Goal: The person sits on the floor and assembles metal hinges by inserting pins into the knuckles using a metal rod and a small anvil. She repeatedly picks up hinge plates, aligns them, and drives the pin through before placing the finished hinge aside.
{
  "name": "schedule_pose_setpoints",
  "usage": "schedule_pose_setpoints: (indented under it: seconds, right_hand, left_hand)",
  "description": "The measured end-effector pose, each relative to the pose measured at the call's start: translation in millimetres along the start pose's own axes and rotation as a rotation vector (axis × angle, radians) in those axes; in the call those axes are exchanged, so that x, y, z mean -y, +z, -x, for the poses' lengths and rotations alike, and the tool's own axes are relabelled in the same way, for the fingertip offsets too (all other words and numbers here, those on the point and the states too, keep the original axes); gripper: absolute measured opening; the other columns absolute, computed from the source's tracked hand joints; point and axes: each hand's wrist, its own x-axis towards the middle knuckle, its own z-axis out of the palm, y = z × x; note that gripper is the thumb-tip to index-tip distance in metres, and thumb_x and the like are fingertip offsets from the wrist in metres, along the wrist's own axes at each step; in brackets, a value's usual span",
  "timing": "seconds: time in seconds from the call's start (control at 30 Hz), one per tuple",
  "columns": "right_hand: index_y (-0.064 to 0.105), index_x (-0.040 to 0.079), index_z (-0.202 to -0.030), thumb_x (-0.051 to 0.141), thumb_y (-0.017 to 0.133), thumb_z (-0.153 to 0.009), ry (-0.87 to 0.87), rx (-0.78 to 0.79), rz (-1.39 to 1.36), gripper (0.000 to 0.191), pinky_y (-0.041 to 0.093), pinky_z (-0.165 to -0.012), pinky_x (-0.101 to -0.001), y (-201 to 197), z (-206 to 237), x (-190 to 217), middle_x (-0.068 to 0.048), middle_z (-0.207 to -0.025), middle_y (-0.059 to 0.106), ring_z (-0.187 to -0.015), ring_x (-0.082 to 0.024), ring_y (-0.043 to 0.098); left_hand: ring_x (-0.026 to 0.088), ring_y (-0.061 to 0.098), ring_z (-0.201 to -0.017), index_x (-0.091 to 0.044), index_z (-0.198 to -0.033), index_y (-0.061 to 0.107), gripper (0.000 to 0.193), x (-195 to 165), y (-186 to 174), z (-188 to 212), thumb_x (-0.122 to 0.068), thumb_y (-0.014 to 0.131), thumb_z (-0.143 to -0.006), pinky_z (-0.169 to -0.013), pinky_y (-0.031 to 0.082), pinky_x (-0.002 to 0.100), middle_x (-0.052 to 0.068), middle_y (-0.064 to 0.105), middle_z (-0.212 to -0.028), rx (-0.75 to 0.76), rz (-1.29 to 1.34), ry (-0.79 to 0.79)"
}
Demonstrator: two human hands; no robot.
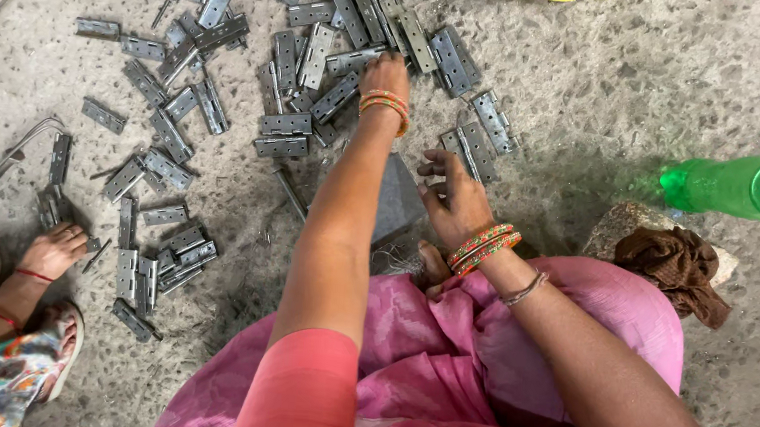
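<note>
Left hand: left hand (385, 73) is stretched forward into the pile of hinges (319, 67); its fingers are hidden among the metal, so I cannot tell whether they are apart or closed on one.
Right hand: right hand (452, 196) hovers nearer the body, fingers loosely curled and apart, holding nothing visible.
Hinges: grey steel butt hinges, mostly folded flat, lie scattered on the floor (603, 86) around and beyond the left hand, some overlapping.
Handling: likely stiff and fairly heavy for their size, smooth and a little slippery, not fragile; a leaf can swing open, so best pinched across both folded leaves by the long edges.
Block: dark grey block (396, 201) sits between the two forearms, just beside the right hand.
Further out: green plastic bottle (739, 185) and brown cloth (675, 265) lie right of the right hand; another person's hand (55, 249) rests far left by more hinges.
</note>
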Motion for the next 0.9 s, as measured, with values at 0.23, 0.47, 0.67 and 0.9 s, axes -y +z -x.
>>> schedule_pose_setpoints:
  seconds: [0.23,0.47,0.67,0.9]
  right_hand:
    - [0.053,0.003,-0.133,0.006,0.067,-0.091,-0.018,-0.025,0.078,0.045,0.057,-0.086,-0.0384,3,-4,-13,-0.013,-0.115,0.076,-0.094,-0.025,0.077]
    - [0.050,0.001,-0.134,0.005,0.065,-0.091,-0.095,-0.009,0.029,0.046,0.060,-0.084,-0.0353,2,-12,-34,-0.012,-0.113,0.076,-0.100,-0.025,0.077]
    - [0.052,0.003,-0.132,0.003,0.064,-0.091,-0.110,-0.055,0.075,0.042,0.059,-0.086,-0.0361,4,-19,-49,-0.010,-0.109,0.077,-0.100,-0.025,0.076]
    - [0.057,0.004,-0.131,0.010,0.070,-0.090,-0.091,-0.078,0.228,0.044,0.057,-0.089,-0.0409,7,-23,-61,-0.016,-0.109,0.076,-0.105,-0.031,0.072]
  left_hand:
    - [0.040,0.072,-0.101,-0.008,-0.096,0.076,0.016,32,-29,27,-0.006,0.062,-0.089,-0.085,0.058,0.050,0.022,0.073,-0.106,0.134,0.000,0.037]
    - [0.034,0.080,-0.081,0.000,-0.108,0.060,0.018,78,-87,95,-0.008,0.067,-0.093,-0.074,0.062,0.042,0.017,0.076,-0.088,-0.706,0.996,0.110]
    - [0.050,0.066,-0.070,0.015,-0.131,0.045,0.057,76,-23,190,-0.019,0.071,-0.095,-0.064,0.052,0.057,0.031,0.067,-0.080,-0.651,0.289,-0.272]
    - [0.053,0.067,-0.082,-0.002,-0.105,0.056,0.034,82,23,237,-0.022,0.073,-0.084,-0.069,0.053,0.060,0.031,0.069,-0.083,-0.090,0.409,-0.306]
